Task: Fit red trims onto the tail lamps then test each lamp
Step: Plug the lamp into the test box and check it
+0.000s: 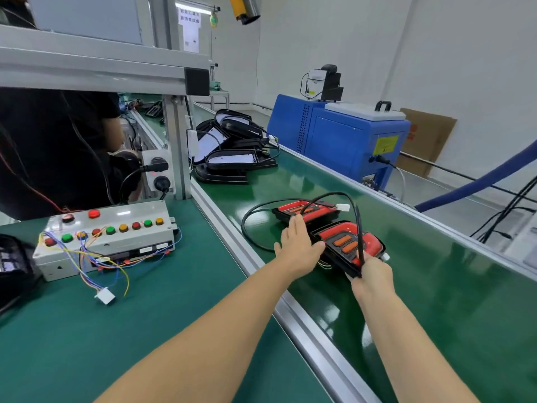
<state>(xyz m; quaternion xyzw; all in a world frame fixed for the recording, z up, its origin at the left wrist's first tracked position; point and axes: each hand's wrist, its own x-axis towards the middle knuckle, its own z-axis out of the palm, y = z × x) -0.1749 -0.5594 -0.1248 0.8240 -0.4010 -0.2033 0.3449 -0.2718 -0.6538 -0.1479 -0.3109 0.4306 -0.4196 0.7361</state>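
Observation:
Two tail lamps with red trims lie on the green conveyor belt (421, 286). The nearer lamp (345, 242) is tilted up off the belt. My right hand (372, 271) grips its near end together with a black cable (359, 228) that loops over it. My left hand (299, 242), fingers straight, rests flat against that lamp's left edge. The farther lamp (305, 210) lies flat just beyond, with a white connector (344, 207) at its cable end. A grey test box (107, 237) with coloured buttons and loose wires sits on the left bench.
A pile of untrimmed black lamp housings (232, 152) lies farther up the belt. An aluminium rail (232, 234) separates bench and belt. A blue machine (340, 138) stands beyond the belt on the right. Another person (58, 146) sits behind the frame at left.

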